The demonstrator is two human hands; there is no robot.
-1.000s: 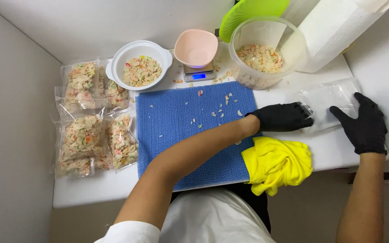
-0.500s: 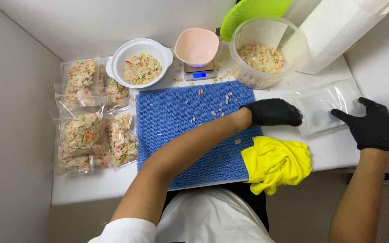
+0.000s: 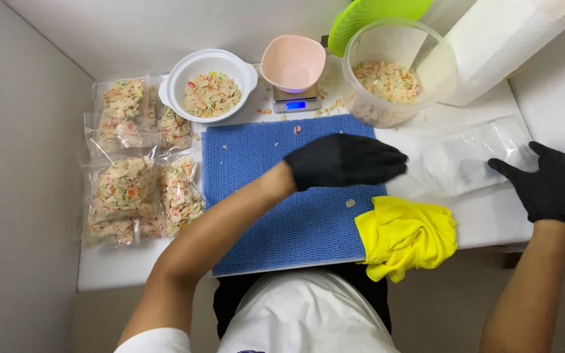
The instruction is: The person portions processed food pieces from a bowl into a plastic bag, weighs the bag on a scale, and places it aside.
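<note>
The left hand (image 3: 344, 160) lies flat and open-palmed on the blue mat (image 3: 282, 216), the right hand (image 3: 547, 183) open, fingertips on the clear bag (image 3: 472, 157); sweeping crumbs (image 3: 350, 203) gently would keep them together.

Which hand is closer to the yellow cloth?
Left. The left hand lies on the blue mat just above the yellow cloth; the right hand is farther right, at the clear bags.

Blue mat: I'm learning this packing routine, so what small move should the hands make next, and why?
Probably sweep the left hand on across the blue mat, because loose flakes lie on it. The right hand rests by the empty clear bags.
</note>
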